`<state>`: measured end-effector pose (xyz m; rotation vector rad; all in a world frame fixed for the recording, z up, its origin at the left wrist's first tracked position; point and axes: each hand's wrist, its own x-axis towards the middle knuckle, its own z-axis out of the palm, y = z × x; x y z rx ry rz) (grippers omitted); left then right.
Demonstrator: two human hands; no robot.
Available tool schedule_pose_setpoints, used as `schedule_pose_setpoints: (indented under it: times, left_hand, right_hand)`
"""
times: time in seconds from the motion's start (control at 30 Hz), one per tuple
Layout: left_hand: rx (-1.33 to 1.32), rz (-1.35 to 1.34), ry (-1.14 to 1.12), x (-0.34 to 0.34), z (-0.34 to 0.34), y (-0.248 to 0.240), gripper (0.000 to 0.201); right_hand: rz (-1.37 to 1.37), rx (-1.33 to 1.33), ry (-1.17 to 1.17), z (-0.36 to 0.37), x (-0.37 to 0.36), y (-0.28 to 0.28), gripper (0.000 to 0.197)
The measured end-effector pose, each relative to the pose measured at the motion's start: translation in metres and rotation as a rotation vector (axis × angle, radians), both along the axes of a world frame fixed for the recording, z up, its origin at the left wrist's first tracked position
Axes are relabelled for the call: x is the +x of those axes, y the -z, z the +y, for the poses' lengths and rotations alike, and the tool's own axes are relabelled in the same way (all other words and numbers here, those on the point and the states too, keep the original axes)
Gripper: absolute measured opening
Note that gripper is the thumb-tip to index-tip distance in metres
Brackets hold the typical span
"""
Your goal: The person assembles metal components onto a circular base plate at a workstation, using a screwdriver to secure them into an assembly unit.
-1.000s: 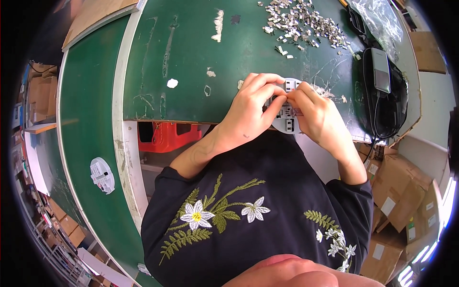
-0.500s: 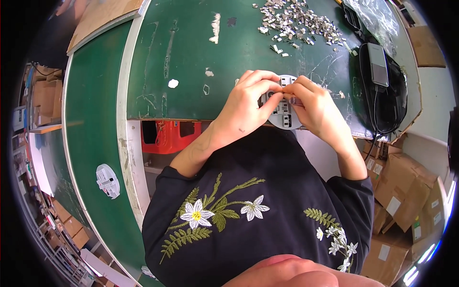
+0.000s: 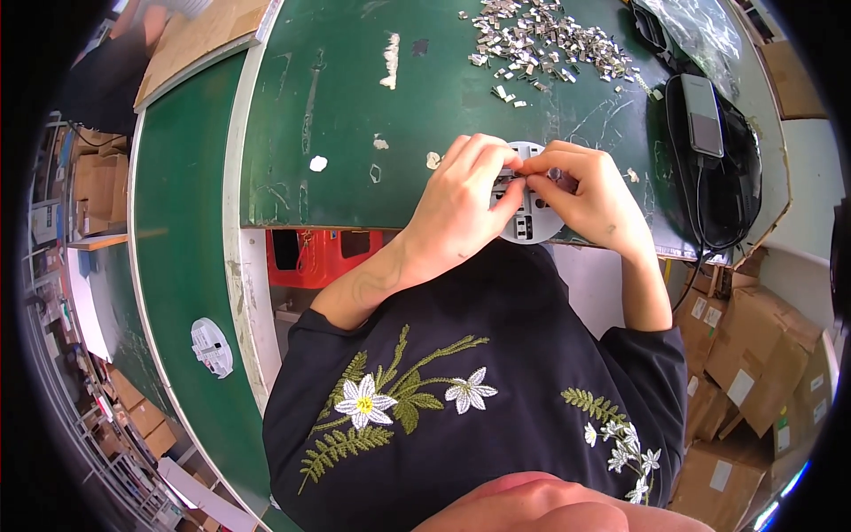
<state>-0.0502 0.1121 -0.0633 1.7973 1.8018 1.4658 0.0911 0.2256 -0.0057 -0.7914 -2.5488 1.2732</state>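
A round, light grey plastic part [image 3: 548, 228] with dark slots rests at the bench's near edge, partly covered by both my hands. My left hand [image 3: 461, 191] is closed, its thumb and fingertips pinched together over the middle of this part. From the other side, my right hand [image 3: 596, 191] reaches in with thumb and index finger pressed together beside the left fingertips. Curled within the right fingers is a small purple-tinted cylindrical handle [image 3: 556, 174]. Whatever sits between the left fingertips is too small and hidden to name. Many small shiny metal pieces [image 3: 554, 43] lie scattered farther back.
Right of my hands, a grey rectangular device [image 3: 703, 115] with a cable lies on an open black case [image 3: 740, 191]. Another round, light grey part [image 3: 212, 348] lies on the green surface at left. A red plastic stool [image 3: 324, 257] stands below the bench; cardboard boxes [image 3: 753, 355] fill the lower right.
The right hand has turned slightly, so the purple-tinted handle's end shows more upright. Both hands stay at the round part; the whole view has shifted a little.
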Motion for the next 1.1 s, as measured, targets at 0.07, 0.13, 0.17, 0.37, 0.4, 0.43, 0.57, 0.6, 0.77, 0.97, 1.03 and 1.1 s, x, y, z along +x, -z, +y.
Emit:
schedule_pose_setpoints:
  times: [0.07,0.13,0.17,0.37,0.4,0.43,0.57,0.6,0.77,0.97,1.03,1.1]
  left_hand:
    - [-0.003,0.010,-0.005,0.001,0.002,-0.001,0.027]
    - [-0.006,0.025,-0.019,0.001,0.003,-0.002,0.026]
    - [-0.008,0.032,-0.026,0.002,0.004,-0.003,0.026]
    - [-0.009,0.091,-0.009,0.001,0.004,-0.008,0.023]
    - [-0.016,0.081,-0.004,0.001,0.004,-0.009,0.022]
    - [-0.022,0.071,0.000,0.000,0.004,-0.010,0.021]
    - [-0.053,0.054,0.025,-0.004,0.003,-0.012,0.020]
    - [-0.064,0.051,0.034,-0.006,0.003,-0.012,0.020]
    - [-0.114,0.064,0.041,-0.005,0.003,-0.015,0.019]
    - [-0.137,0.081,-0.017,0.003,-0.002,-0.014,0.018]
    - [-0.139,0.084,-0.030,0.005,-0.002,-0.013,0.018]
    - [-0.124,0.103,-0.035,0.007,-0.002,-0.013,0.018]
  right_hand:
    - [0.000,-0.024,0.010,0.003,0.001,0.000,0.016]
    - [-0.006,-0.070,0.025,0.005,0.003,0.001,0.015]
    - [-0.010,-0.093,0.033,0.006,0.004,0.001,0.014]
    - [0.002,-0.138,0.080,0.008,0.007,0.005,0.014]
    - [0.010,-0.151,0.090,0.009,0.008,0.005,0.014]
    - [0.018,-0.164,0.100,0.009,0.008,0.006,0.014]
    - [0.046,-0.219,0.124,0.011,0.010,0.009,0.014]
    - [0.053,-0.242,0.122,0.012,0.010,0.009,0.013]
    - [0.088,-0.318,0.113,0.015,0.013,0.014,0.013]
    - [0.095,-0.337,0.077,0.019,0.015,0.021,0.013]
    - [0.093,-0.338,0.070,0.020,0.016,0.022,0.013]
    - [0.104,-0.334,0.069,0.020,0.016,0.022,0.013]
